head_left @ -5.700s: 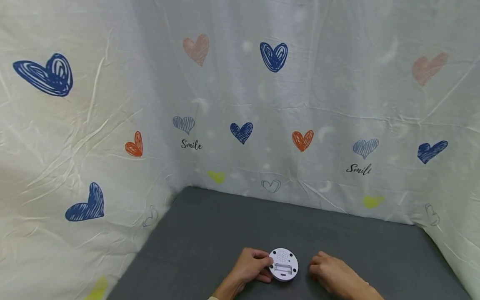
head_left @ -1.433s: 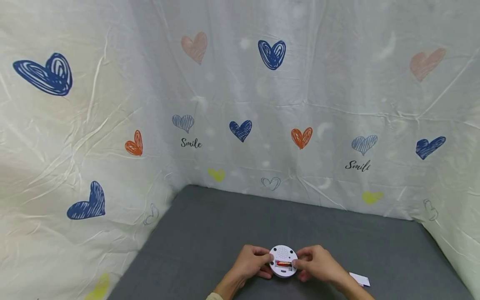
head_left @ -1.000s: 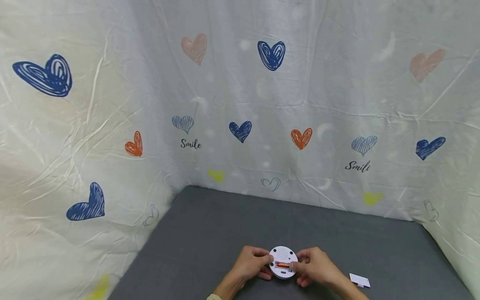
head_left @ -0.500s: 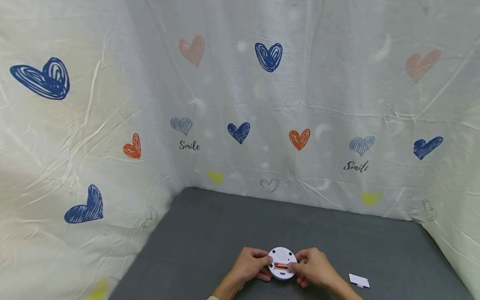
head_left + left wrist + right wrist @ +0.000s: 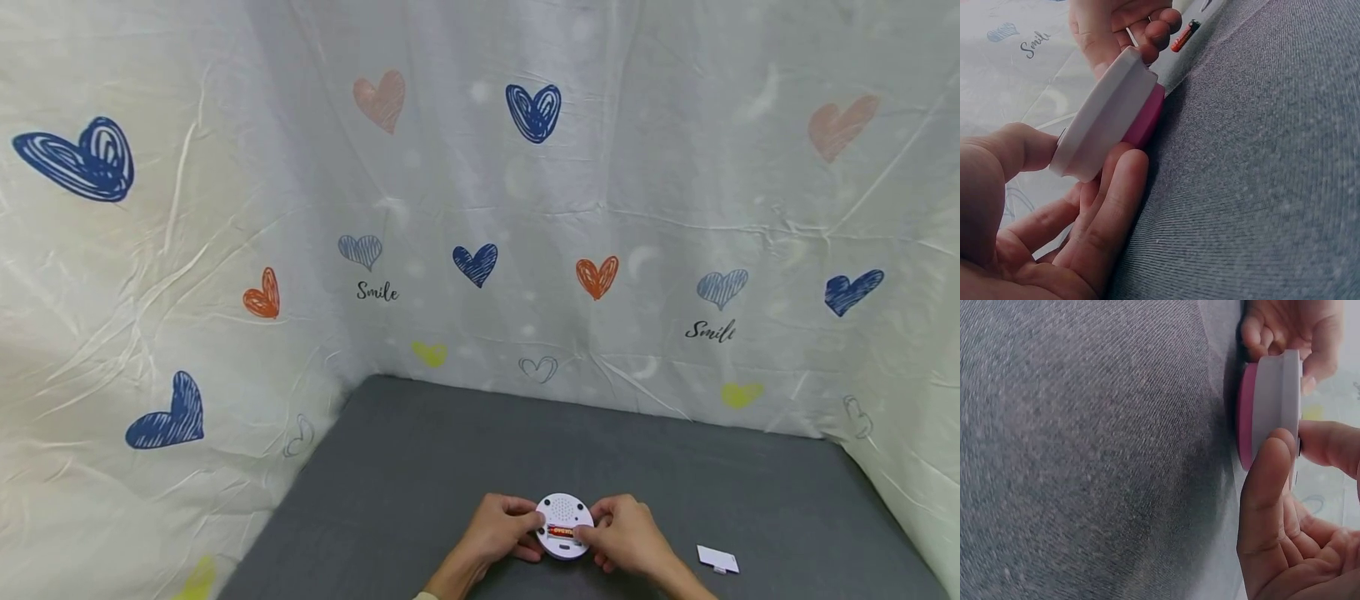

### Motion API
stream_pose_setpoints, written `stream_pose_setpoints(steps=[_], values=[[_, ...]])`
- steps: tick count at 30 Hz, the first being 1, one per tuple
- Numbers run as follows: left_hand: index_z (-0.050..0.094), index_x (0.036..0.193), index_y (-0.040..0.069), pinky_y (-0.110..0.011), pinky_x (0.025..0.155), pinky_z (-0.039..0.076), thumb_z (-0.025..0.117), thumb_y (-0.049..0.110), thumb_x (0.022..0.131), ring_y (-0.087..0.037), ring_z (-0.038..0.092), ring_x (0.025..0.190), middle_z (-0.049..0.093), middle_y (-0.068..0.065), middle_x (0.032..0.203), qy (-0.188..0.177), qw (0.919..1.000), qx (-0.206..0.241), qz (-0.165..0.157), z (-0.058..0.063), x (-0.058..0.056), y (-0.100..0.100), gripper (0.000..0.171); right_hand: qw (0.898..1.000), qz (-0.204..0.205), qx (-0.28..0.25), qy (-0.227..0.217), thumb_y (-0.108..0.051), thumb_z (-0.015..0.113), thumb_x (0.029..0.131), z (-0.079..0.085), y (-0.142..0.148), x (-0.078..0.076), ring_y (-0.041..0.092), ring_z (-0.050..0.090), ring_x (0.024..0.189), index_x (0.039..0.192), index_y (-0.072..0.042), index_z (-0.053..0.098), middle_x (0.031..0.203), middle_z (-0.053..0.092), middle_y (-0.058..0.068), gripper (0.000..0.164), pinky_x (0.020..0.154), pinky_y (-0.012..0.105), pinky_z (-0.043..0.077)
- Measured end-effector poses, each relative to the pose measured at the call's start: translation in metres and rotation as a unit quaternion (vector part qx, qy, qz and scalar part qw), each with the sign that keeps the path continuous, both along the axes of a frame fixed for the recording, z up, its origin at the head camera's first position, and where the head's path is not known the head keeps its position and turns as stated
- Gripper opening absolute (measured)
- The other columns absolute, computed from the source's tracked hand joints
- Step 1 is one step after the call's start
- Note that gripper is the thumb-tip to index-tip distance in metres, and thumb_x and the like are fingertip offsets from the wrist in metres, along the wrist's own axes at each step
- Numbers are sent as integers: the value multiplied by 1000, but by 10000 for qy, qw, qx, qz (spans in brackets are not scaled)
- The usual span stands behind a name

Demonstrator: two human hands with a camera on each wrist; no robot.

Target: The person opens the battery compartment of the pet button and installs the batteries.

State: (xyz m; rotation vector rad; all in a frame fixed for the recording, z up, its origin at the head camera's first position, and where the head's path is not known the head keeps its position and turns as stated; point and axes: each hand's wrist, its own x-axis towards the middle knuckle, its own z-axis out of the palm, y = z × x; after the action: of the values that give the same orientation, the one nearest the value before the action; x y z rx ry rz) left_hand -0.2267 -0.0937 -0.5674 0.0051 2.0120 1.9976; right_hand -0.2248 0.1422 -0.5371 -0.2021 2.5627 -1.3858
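A round white battery-powered device (image 5: 564, 505) with a pink lower part lies with its back up on the grey cloth. Its back has speaker holes, small dark feet and a battery slot, in which a red battery (image 5: 560, 532) lies. My left hand (image 5: 497, 532) pinches the device's left rim, thumb on top and fingers at the side. My right hand (image 5: 626, 533) pinches the right side, its thumb over the battery's right end, which is hidden. In the wrist views the device (image 5: 1100, 119) shows from the side, its slot out of sight.
A small white battery cover (image 5: 717, 559) lies on the grey cloth (image 5: 465, 442) to the right. Another red battery (image 5: 1185, 35) lies beyond my right hand in the left wrist view. White fabric with printed hearts (image 5: 525, 208) encloses the table.
Earliest, the slot was bare and my right hand was apart from the device. Since then a battery came into the slot, and the cover came into view. Over the last second, the hands barely moved.
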Motion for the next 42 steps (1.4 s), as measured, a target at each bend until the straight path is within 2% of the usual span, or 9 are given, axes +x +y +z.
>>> stream_pose_setpoints(steps=[16,28,35,42], values=[[74,120,-11,-35,62,71,74,5,97,-17,76,66,80,-12,91,18,10000,3,0,1,0,0,28,9999,45,75,50,-17,87,90,-1,0,1,7,62,45,95,-6,75,60,67,-1,17,42,28,59],[72,123,-12,-36,63,71,75,5,98,-20,78,69,80,-11,94,20,10000,-23,69,1,0,1,30,9995,306,40,-16,-18,86,92,2,3,-2,9,66,49,101,-4,77,64,71,2,18,44,29,61],[72,123,-13,-36,63,71,74,4,98,-20,78,69,80,-11,93,3,10000,53,64,2,1,2,30,9992,399,-35,14,-21,80,97,9,9,-2,14,70,55,106,-1,79,69,74,4,22,47,33,64],[72,123,-13,-36,63,71,74,3,98,-20,77,68,80,-12,92,-22,9999,86,95,4,2,2,31,9992,334,71,211,-20,75,102,26,35,-11,17,72,62,108,-3,80,75,74,4,18,50,33,64]])
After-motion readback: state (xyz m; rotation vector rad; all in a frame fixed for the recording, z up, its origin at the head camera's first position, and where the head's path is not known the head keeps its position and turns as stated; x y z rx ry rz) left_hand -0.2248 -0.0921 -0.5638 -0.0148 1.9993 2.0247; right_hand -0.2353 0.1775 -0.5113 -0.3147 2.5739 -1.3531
